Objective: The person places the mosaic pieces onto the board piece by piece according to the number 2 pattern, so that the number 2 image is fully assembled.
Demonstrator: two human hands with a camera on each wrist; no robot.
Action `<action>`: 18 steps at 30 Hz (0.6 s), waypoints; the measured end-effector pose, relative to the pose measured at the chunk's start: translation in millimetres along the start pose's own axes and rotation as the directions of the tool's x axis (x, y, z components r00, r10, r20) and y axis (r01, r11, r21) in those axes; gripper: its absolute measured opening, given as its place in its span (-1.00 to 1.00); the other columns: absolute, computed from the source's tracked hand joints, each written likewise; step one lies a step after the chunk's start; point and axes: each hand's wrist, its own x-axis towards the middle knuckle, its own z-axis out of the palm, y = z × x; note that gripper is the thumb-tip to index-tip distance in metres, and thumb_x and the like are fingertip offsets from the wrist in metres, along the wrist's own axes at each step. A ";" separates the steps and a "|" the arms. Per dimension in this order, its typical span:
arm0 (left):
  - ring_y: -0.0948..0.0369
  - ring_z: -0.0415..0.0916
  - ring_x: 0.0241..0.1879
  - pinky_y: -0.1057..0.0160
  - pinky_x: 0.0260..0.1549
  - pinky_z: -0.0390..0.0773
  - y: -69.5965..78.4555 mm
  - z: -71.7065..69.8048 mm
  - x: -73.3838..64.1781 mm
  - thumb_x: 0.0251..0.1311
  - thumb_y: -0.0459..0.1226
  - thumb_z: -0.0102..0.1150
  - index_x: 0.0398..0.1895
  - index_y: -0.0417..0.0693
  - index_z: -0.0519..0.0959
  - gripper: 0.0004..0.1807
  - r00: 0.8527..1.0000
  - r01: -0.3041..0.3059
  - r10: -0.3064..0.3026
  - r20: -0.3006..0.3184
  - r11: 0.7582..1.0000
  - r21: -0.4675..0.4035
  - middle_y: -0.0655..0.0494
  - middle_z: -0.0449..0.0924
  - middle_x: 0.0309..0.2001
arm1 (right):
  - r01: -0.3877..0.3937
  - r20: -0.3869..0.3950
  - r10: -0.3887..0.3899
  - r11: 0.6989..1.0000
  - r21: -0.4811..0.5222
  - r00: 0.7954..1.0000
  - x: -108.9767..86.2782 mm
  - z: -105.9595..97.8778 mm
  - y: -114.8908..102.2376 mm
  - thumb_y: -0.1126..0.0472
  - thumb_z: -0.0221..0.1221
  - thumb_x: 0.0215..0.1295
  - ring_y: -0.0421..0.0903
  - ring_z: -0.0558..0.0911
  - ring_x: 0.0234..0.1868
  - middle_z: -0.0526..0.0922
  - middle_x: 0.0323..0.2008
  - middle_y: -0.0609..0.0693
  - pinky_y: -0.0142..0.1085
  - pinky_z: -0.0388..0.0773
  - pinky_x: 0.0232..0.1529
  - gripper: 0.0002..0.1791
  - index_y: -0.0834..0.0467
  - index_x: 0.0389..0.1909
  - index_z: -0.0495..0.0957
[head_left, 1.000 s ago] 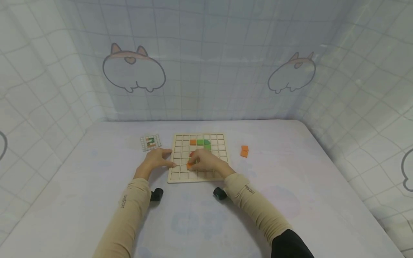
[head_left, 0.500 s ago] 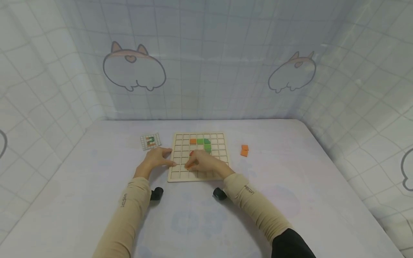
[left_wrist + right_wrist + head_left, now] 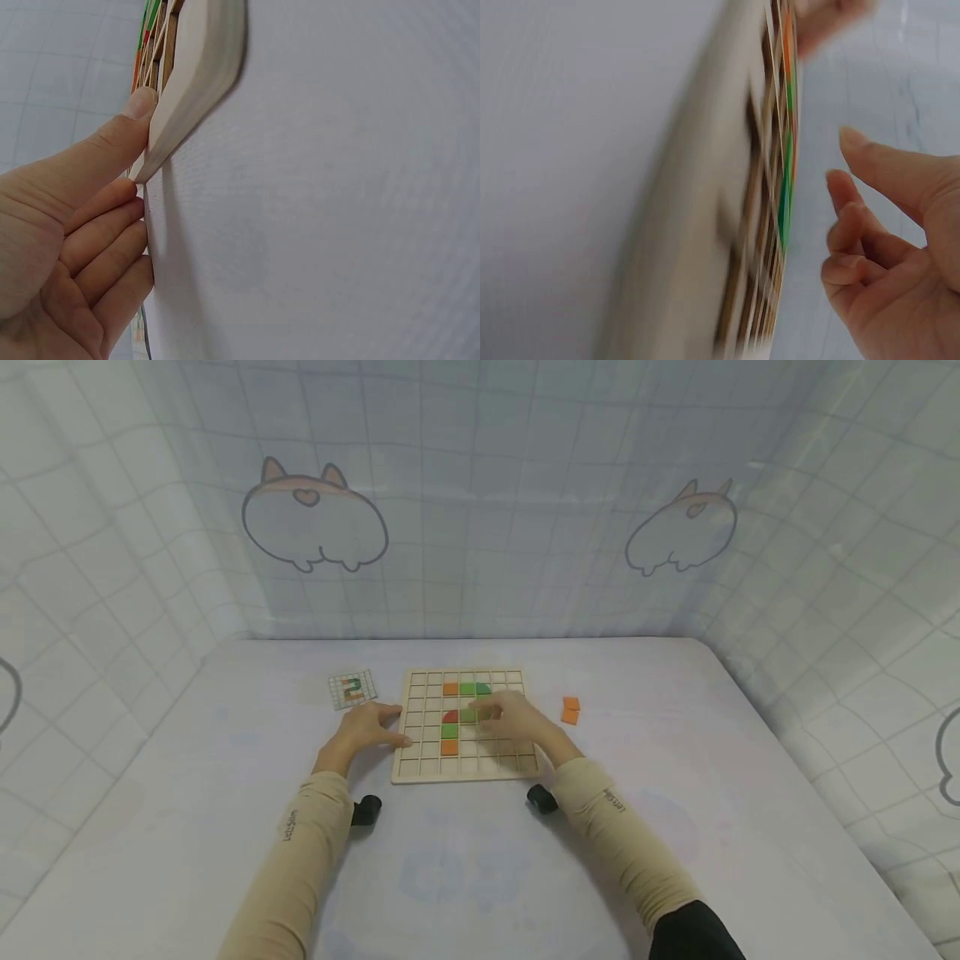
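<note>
A square wooden grid board (image 3: 408, 768) lies on the table, with orange, green and red pieces set in its cells. At its left rim is my left hand (image 3: 362, 727), thumb and fingers fairly straight. In the left wrist view the thumb (image 3: 97, 157) rests on the rim and the other fingers lie along the board's side. My right hand (image 3: 517, 720) hovers over the board's right half and hides some cells. Its fingers are loosely bent and hold nothing in the right wrist view. An orange square tile (image 3: 449, 747) sits below a green square tile (image 3: 449, 731) in the grid.
A small pattern card (image 3: 352, 690) lies left of the board. Two loose orange tiles (image 3: 571, 710) lie to its right. Each wrist carries a black camera (image 3: 366, 811). Curtains with a grid print surround the table at the back and sides.
My right hand has let go of the orange tile, now in its cell, and has moved right and slightly up. The left hand has stayed at the board's left rim.
</note>
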 end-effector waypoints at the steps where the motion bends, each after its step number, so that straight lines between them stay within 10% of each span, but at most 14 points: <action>1: -0.22 0.28 0.22 -0.15 0.19 0.32 0.3 0.0 -0.4 -0.10 -0.02 0.43 0.26 -0.23 0.38 -0.15 1.000 -0.001 0.001 0.000 1.000 0.001 -0.30 0.35 0.23 | 0.001 -0.043 -0.001 1.000 0.007 0.999 -3.6 -7.1 7.6 0.29 0.17 0.25 -0.05 0.56 -0.25 0.66 -0.10 0.06 -0.26 0.57 -0.27 -0.67 0.20 0.05 0.58; 8: -0.21 0.32 0.19 -0.13 0.17 0.35 4.0 -0.3 -2.0 -0.10 -0.03 0.43 0.26 -0.23 0.38 -0.16 1.000 0.005 -0.005 -0.003 1.000 0.000 -0.32 0.37 0.22 | -0.086 -0.285 0.085 0.996 0.012 0.955 -40.4 -44.2 63.7 0.27 0.19 0.19 0.05 0.57 -0.28 0.64 -0.19 0.21 -0.18 0.57 -0.29 -0.62 0.27 0.04 0.55; 18: -0.20 0.33 0.19 -0.13 0.17 0.35 5.0 -0.4 -1.3 -0.09 -0.04 0.42 0.27 -0.21 0.38 -0.17 1.000 0.021 -0.021 -0.014 1.000 -0.002 -0.31 0.38 0.21 | -0.391 -0.201 0.378 0.920 -0.025 0.904 -74.0 -62.5 86.3 0.23 0.24 0.18 0.19 0.53 -0.01 0.58 -0.05 0.30 -0.02 0.53 -0.03 -0.62 0.32 0.00 0.55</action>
